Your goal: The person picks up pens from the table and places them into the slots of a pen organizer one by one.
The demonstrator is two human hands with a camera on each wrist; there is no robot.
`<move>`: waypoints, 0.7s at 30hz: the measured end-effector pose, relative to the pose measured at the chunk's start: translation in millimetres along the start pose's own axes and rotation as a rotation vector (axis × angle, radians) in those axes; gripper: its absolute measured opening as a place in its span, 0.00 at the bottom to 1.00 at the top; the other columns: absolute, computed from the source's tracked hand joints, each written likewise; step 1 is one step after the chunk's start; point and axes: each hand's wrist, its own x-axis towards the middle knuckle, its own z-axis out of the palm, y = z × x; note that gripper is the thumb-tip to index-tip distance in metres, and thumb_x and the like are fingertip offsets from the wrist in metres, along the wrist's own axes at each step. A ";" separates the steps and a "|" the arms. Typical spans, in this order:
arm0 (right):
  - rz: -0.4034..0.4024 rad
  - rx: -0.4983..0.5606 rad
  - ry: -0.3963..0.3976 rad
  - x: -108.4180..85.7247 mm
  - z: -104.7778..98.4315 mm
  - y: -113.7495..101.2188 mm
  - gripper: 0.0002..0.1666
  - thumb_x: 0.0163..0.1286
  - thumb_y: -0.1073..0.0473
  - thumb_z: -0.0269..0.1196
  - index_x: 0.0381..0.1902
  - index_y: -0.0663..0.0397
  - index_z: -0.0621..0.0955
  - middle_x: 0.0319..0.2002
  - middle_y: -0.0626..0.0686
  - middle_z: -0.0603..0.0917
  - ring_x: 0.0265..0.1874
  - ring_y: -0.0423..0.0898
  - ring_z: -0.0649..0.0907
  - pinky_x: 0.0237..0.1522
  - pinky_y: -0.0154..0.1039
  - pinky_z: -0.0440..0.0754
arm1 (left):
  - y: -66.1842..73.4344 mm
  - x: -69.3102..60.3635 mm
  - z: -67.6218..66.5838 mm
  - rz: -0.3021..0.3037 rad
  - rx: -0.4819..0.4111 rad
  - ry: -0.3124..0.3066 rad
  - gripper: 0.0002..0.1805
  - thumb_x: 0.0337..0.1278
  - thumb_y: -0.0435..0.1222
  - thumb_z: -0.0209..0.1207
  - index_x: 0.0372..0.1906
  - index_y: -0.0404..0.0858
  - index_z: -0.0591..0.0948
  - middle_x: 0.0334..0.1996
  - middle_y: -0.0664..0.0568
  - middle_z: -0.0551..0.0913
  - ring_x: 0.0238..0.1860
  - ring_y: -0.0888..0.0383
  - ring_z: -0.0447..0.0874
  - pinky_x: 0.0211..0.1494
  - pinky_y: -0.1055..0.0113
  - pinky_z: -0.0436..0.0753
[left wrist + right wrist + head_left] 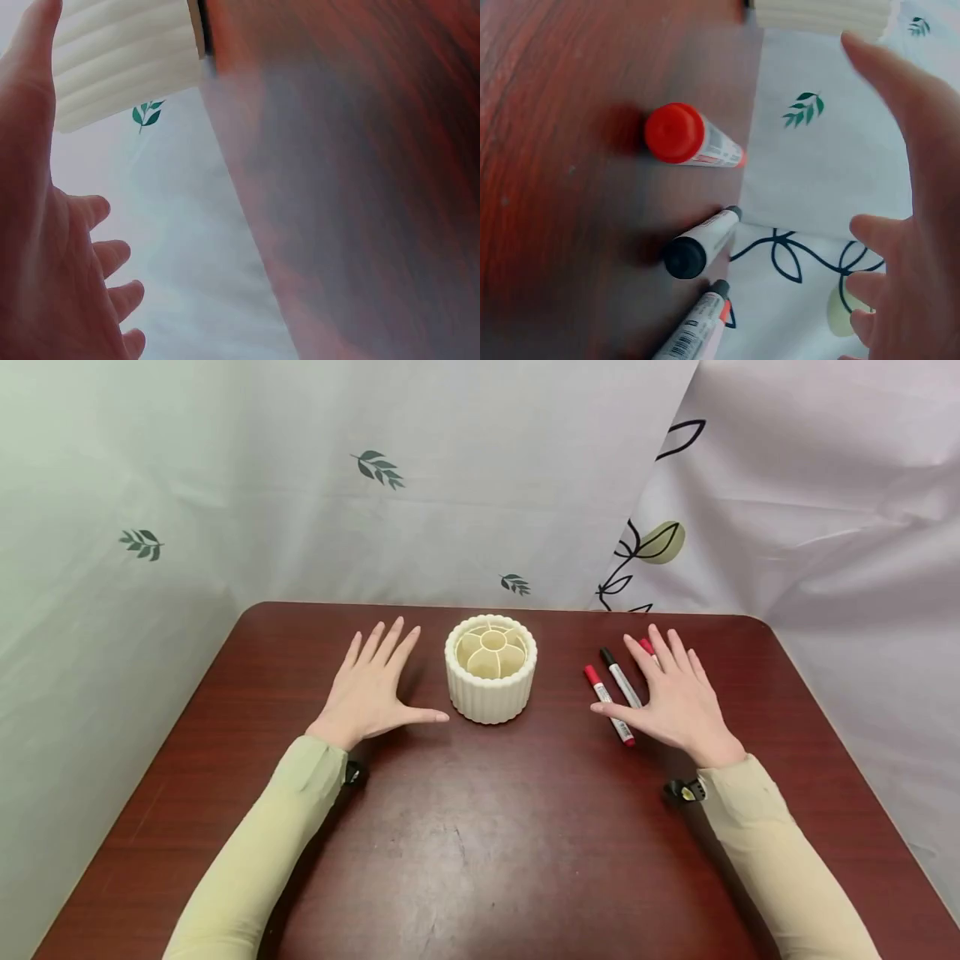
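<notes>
A cream ribbed round pen holder (491, 700), divided into compartments, stands upright at the middle back of the table. My left hand (370, 689) is spread left of it, thumb pointing toward its side, holding nothing. To the right lie a white marker with red ends (609, 705) and a black-capped marker (622, 679). My right hand (678, 702) hovers over that group with fingers spread, partly hiding another red-capped marker (647, 647). In the right wrist view, a red marker (697, 139), a black marker (705, 244) and at least one more marker (692, 326) lie apart from the fingers.
The dark red-brown wooden table (480, 843) has rounded back corners. Behind it hangs a pale curtain (300, 485) with leaf prints, which also runs along both sides. A dark strap device (684, 791) sits at the right wrist.
</notes>
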 end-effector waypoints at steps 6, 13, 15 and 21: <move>-0.030 0.034 0.087 -2.7 -11.2 0.4 0.62 0.56 0.24 0.69 0.78 0.53 0.65 0.78 0.63 0.57 0.78 0.60 0.52 0.76 0.57 0.46 | 1.9 2.2 -9.6 0.020 -0.023 0.058 0.77 0.27 0.88 0.50 0.84 0.47 0.47 0.82 0.48 0.45 0.81 0.51 0.36 0.79 0.52 0.35; -0.050 0.054 0.105 -11.2 -20.9 -6.3 0.54 0.55 0.31 0.74 0.70 0.59 0.75 0.73 0.64 0.67 0.76 0.61 0.59 0.71 0.59 0.61 | 7.8 6.7 -21.7 0.065 -0.101 0.160 0.75 0.28 0.84 0.58 0.81 0.41 0.56 0.79 0.43 0.56 0.79 0.49 0.46 0.79 0.56 0.37; -0.054 0.061 0.106 -13.3 -20.7 -8.9 0.52 0.55 0.34 0.75 0.68 0.60 0.76 0.72 0.62 0.69 0.75 0.60 0.61 0.67 0.61 0.67 | 11.1 7.6 -22.5 0.073 -0.143 0.183 0.75 0.29 0.82 0.61 0.81 0.40 0.57 0.79 0.44 0.56 0.79 0.49 0.47 0.79 0.57 0.39; -0.015 0.107 0.100 -19.9 -20.0 -15.5 0.48 0.54 0.40 0.77 0.66 0.60 0.78 0.72 0.57 0.71 0.72 0.58 0.67 0.57 0.65 0.75 | 27.7 8.7 -20.7 0.070 -0.399 0.199 0.71 0.31 0.73 0.72 0.82 0.45 0.56 0.80 0.53 0.53 0.79 0.54 0.48 0.78 0.54 0.51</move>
